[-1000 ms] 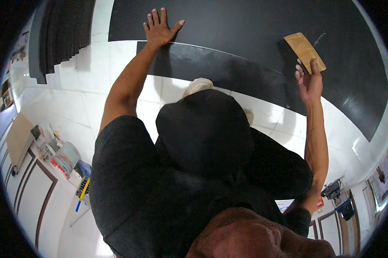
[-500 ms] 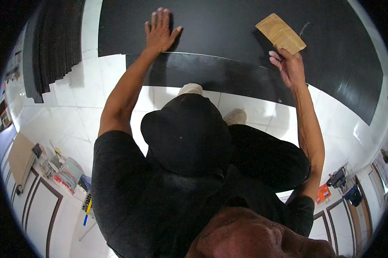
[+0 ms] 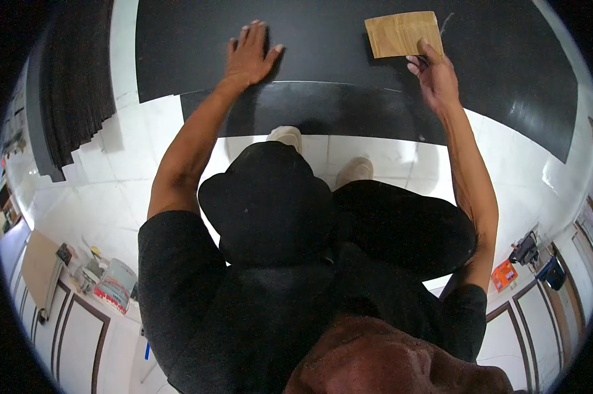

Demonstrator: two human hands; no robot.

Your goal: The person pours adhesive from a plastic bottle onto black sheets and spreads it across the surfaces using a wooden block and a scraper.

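My left hand (image 3: 248, 58) lies with its fingers spread on a large black sheet (image 3: 316, 39) across the floor. A small rectangular wood-grain piece (image 3: 401, 34) is pinched at its lower right corner by my right hand (image 3: 439, 80), thumb on top. The piece sits over the right part of the sheet, and a thin pale wisp (image 3: 446, 25) shows beside its right edge. Along the sheet's near edge runs a narrower black strip (image 3: 296, 108), between my two arms.
A stack of dark sheets (image 3: 73, 79) stands to the left on white floor tiles (image 3: 126, 164). My light shoes (image 3: 354, 171) are just short of the strip. Behind me are a white bucket (image 3: 114, 284) on the left and an orange box (image 3: 504, 274) on the right.
The wood-grain piece has turned to lie nearly level and moved left, along with my right hand. My left hand stays spread on the sheet. The view has shifted slightly.
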